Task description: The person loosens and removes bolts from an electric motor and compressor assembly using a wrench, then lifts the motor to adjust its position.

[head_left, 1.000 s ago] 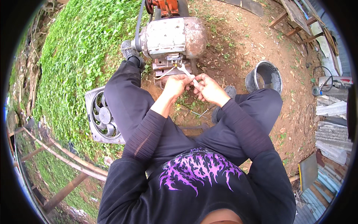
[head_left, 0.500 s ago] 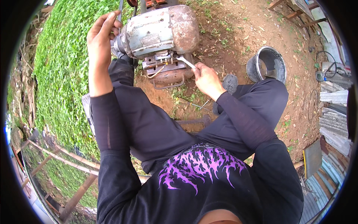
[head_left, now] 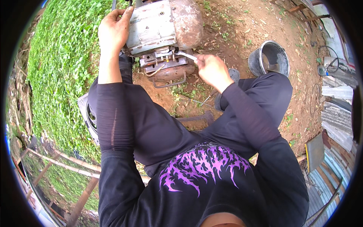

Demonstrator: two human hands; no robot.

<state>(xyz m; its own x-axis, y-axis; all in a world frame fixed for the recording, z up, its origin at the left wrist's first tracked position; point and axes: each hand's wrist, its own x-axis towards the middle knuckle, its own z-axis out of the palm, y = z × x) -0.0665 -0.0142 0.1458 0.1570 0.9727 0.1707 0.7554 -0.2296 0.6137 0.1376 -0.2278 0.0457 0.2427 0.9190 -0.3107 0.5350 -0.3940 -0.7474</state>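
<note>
A worn grey electric motor with a rusty end cover stands on a rusty metal base in front of me. My right hand grips a silver wrench, its far end at the bolts and bracket under the motor's near side. At the motor's left end is my left hand, thumb raised and fingers curled beside a dark belt. What those fingers close on is hidden. A bent metal handle sticks out from the base toward me.
A black bucket stands beyond my right knee. Thin screwdriver-like tools and a rusty bar lie on the dirt between my legs. Green plants cover the left side; corrugated sheets line the right.
My left hand has come down and right, closer against the motor's end. The motor sits higher in view. The wrench, still in my right hand, has turned flatter at the bracket.
</note>
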